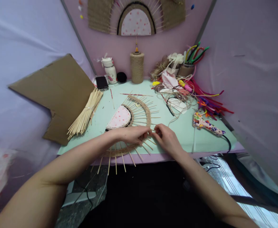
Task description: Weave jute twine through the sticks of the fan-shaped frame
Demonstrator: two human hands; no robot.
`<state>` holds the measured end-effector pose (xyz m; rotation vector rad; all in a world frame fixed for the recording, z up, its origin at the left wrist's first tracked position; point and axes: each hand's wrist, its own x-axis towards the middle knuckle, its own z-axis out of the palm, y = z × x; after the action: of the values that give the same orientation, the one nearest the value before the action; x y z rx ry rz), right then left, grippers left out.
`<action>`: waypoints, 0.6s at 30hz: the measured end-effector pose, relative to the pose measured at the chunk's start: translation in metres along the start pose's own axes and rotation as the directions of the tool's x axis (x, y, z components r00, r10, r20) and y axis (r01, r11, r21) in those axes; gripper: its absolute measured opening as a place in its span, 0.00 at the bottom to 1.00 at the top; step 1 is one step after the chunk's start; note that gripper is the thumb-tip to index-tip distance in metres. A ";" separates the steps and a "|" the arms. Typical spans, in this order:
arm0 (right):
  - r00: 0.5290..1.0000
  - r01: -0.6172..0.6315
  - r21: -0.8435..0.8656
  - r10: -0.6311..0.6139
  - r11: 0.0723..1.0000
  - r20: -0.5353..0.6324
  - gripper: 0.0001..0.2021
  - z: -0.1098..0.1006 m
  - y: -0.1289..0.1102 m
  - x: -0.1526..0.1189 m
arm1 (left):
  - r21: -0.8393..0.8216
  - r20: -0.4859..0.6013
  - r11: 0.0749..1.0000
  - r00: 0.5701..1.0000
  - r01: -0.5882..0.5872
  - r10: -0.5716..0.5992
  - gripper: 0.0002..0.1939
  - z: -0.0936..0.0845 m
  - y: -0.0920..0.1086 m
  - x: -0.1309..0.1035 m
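A half-round woven piece (147, 109) with thin sticks fanning outward lies at the table's front edge, some sticks reaching past it. Its centre is a pink-dotted white half-circle (120, 117) with a black rim. My left hand (136, 134) reaches across the piece, fingers pinched at the outer woven band. Close beside it on the right, my right hand (164, 136) has its fingertips pinched at the band's edge, around a stick end. What exactly sits between the fingertips of either hand is too small to make out.
Left: a bundle of sticks (86, 114) and brown cardboard (58, 91). Behind: a bottle (109, 71), phone (102, 82) and twine spool (137, 68). Right: tangled twine (177, 95), pipe cleaners (210, 101) and a patterned glue gun (207, 125) with a black cord. A finished-looking fan (136, 22) hangs behind.
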<state>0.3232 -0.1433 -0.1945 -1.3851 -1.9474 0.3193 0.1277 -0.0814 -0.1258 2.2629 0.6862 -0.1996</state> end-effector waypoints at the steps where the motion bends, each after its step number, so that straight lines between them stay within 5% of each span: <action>1: 1.000 -0.020 -0.003 0.020 1.000 -0.002 0.03 0.002 0.000 0.000 | -0.033 -0.002 0.999 1.000 -0.004 0.003 0.17 0.000 -0.001 0.000; 5: 0.996 -0.089 -0.040 0.088 0.995 -0.013 0.05 0.006 0.002 0.000 | -0.102 -0.074 0.995 0.997 0.005 -0.013 0.13 0.003 -0.001 -0.001; 10: 0.996 -0.086 -0.032 0.086 0.996 -0.014 0.03 0.005 0.001 -0.001 | 0.133 -0.312 0.989 0.950 0.071 -0.026 0.04 0.019 0.008 0.001; 18: 0.996 -0.086 -0.051 0.087 0.995 0.014 0.04 -0.008 0.004 -0.004 | 0.319 -0.269 0.944 0.963 0.088 0.001 0.09 0.025 0.011 0.005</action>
<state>0.3326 -0.1472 -0.1930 -1.5072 -1.9238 0.3245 0.1389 -0.1034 -0.1386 2.6263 0.9007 -0.0301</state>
